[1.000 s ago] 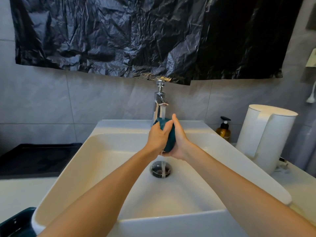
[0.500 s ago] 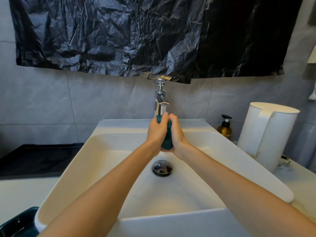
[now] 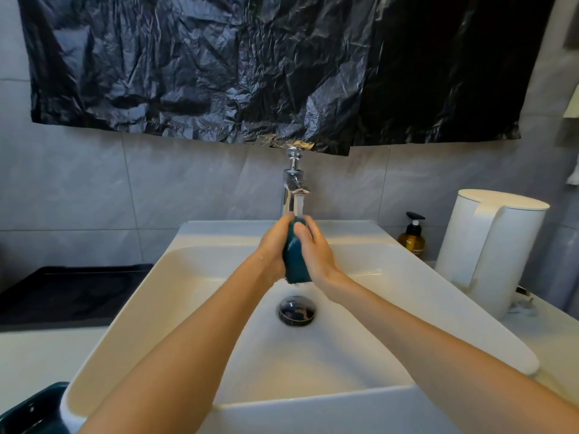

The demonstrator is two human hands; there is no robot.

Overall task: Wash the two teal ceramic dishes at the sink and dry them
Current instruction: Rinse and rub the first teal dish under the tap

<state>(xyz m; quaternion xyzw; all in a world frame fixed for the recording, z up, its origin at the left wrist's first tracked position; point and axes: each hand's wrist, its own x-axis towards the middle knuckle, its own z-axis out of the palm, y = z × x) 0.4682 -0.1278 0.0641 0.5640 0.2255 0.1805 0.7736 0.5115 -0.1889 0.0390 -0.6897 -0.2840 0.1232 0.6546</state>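
Note:
A small teal ceramic dish (image 3: 295, 261) is held on edge under the chrome tap (image 3: 294, 186), above the white sink (image 3: 194, 264). Water runs from the spout onto it. My left hand (image 3: 274, 249) grips its left side with fingers wrapped over the top. My right hand (image 3: 316, 252) holds its right side, thumb pressed on the near face. Drops fall from its lower edge toward the drain (image 3: 297, 310). A second teal dish (image 3: 34, 408) sits on the counter at the lower left, partly cut off by the frame.
A white kettle (image 3: 492, 249) and an amber pump bottle (image 3: 413, 238) stand right of the sink. A black tray (image 3: 69, 292) lies on the counter to the left. Black plastic sheeting (image 3: 250, 67) hangs on the tiled wall above the tap.
Both hands have turned the dish from a tilted pose to nearly upright and lifted it closer to the spout. My right thumb has come round onto its near face.

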